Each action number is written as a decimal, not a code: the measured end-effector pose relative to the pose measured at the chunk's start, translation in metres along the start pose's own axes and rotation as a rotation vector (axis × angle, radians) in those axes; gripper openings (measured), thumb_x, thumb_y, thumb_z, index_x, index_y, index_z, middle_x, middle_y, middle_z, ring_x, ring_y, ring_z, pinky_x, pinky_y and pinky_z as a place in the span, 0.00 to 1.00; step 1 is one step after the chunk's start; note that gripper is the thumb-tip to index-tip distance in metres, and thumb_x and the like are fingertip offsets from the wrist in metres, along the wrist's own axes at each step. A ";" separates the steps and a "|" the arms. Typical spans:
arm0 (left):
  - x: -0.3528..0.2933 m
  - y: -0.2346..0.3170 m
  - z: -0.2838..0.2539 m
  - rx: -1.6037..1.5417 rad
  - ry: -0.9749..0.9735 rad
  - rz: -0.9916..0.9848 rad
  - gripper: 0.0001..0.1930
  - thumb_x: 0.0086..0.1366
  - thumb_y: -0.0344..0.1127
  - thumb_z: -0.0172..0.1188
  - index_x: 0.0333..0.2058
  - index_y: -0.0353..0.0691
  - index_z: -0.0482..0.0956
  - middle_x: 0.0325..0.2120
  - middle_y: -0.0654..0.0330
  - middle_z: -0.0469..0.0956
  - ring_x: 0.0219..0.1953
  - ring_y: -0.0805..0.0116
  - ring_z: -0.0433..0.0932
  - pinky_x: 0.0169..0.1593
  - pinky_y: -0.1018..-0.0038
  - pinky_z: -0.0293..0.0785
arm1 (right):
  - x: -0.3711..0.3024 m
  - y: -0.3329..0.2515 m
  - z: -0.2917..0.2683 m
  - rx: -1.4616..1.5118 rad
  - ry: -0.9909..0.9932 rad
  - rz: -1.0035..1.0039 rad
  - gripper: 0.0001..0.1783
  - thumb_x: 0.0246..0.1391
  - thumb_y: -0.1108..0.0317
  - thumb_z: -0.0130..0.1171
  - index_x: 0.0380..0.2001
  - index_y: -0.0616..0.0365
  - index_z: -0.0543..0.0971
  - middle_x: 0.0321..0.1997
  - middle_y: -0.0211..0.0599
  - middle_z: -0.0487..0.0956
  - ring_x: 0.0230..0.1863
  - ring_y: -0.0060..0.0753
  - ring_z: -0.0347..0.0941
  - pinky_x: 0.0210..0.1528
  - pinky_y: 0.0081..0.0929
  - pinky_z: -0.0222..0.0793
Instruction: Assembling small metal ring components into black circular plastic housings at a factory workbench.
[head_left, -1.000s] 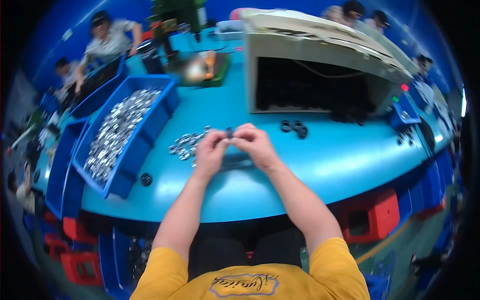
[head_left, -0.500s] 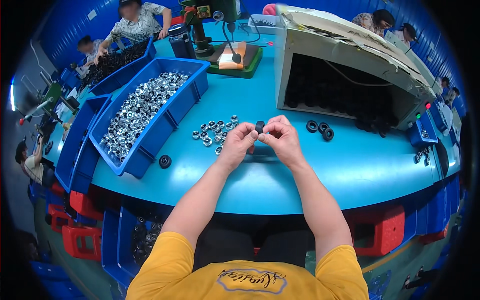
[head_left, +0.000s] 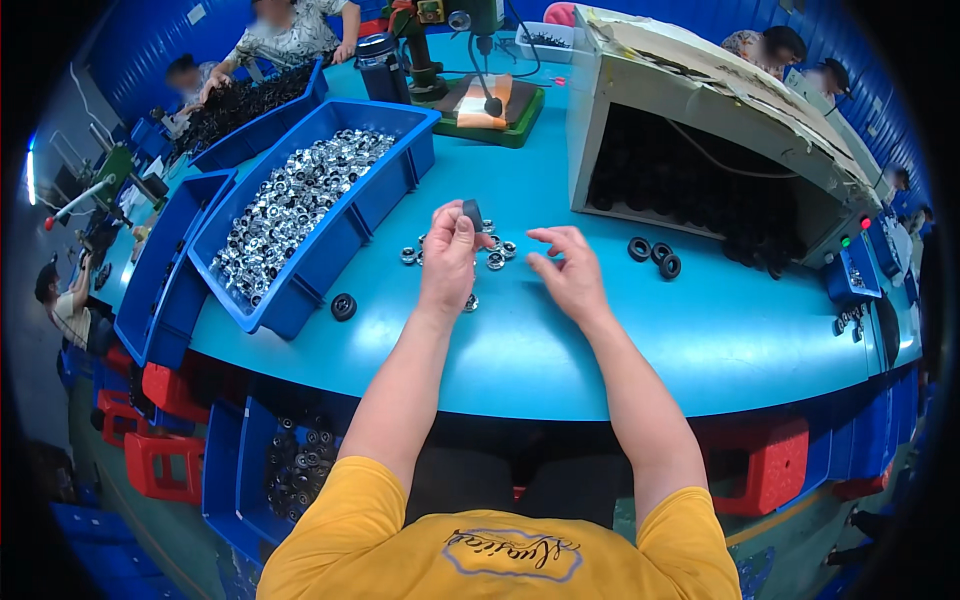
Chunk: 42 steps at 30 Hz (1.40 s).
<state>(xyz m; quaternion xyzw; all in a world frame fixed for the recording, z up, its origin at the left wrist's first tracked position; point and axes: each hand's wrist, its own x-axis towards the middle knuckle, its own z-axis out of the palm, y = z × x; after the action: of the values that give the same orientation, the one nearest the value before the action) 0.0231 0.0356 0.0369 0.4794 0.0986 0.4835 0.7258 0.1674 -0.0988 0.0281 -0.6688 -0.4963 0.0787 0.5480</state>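
Note:
Pinched between the thumb and fingers of my left hand is a small black rubber tire, held up off the table. My right hand is apart from it on the right, fingers spread and nothing in them. Several small chrome wheel hubs lie around and behind my left hand, which hides some of them. To the right of my right hand lie three loose black tires. A black wheel rests on the table at the left, near the large bin.
A blue bin full of chrome hubs stands on the left. At the right, a pale open-fronted box holds a dark heap of tires. A bench press with a green base stands at the back. Other people work beyond; red stools are below.
My hands have parted: the left moved left with the tire, while the right let go and opened. The whole view has shifted slightly.

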 end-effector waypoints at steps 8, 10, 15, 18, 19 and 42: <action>-0.005 -0.001 -0.003 -0.200 -0.210 -0.136 0.15 0.78 0.47 0.56 0.47 0.39 0.77 0.41 0.59 0.80 0.40 0.67 0.78 0.48 0.69 0.75 | -0.002 0.010 0.030 -0.432 -0.155 -0.150 0.28 0.53 0.67 0.71 0.60 0.43 0.80 0.63 0.35 0.78 0.60 0.47 0.71 0.63 0.47 0.67; -0.006 -0.002 -0.003 -0.230 -0.224 -0.169 0.15 0.78 0.47 0.56 0.45 0.39 0.77 0.41 0.58 0.80 0.40 0.66 0.78 0.48 0.68 0.75 | -0.003 0.011 0.029 -0.421 -0.173 -0.129 0.27 0.53 0.67 0.71 0.58 0.43 0.81 0.58 0.34 0.80 0.58 0.46 0.72 0.61 0.48 0.68; -0.006 -0.003 -0.005 -0.251 -0.228 -0.213 0.15 0.79 0.47 0.54 0.43 0.40 0.76 0.40 0.58 0.79 0.39 0.65 0.78 0.46 0.68 0.75 | -0.002 0.018 0.026 -0.299 -0.137 -0.090 0.24 0.54 0.69 0.70 0.56 0.45 0.83 0.48 0.36 0.81 0.50 0.42 0.75 0.55 0.44 0.72; -0.006 -0.003 -0.009 -0.232 -0.222 -0.230 0.16 0.78 0.49 0.56 0.45 0.40 0.76 0.41 0.61 0.79 0.41 0.66 0.77 0.48 0.67 0.75 | -0.002 0.018 0.015 0.121 -0.122 0.128 0.23 0.57 0.70 0.70 0.57 0.51 0.82 0.48 0.36 0.81 0.47 0.36 0.79 0.53 0.38 0.76; -0.006 -0.003 -0.009 -0.230 -0.221 -0.230 0.15 0.78 0.48 0.56 0.44 0.40 0.76 0.41 0.60 0.79 0.40 0.66 0.77 0.48 0.67 0.75 | 0.000 0.014 0.008 0.314 -0.117 0.211 0.23 0.58 0.71 0.69 0.57 0.53 0.81 0.49 0.36 0.82 0.47 0.34 0.79 0.52 0.36 0.77; -0.022 -0.004 0.021 0.007 -0.236 -0.298 0.18 0.79 0.45 0.55 0.54 0.35 0.76 0.46 0.60 0.80 0.46 0.71 0.79 0.50 0.72 0.77 | -0.007 -0.027 -0.006 0.269 0.127 -0.094 0.18 0.46 0.81 0.75 0.42 0.60 0.86 0.42 0.35 0.81 0.37 0.28 0.84 0.39 0.25 0.82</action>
<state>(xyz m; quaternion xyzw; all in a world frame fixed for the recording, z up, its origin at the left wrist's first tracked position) 0.0273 0.0045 0.0374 0.5155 0.0843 0.3106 0.7941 0.1524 -0.1104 0.0498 -0.5689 -0.4766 0.0762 0.6659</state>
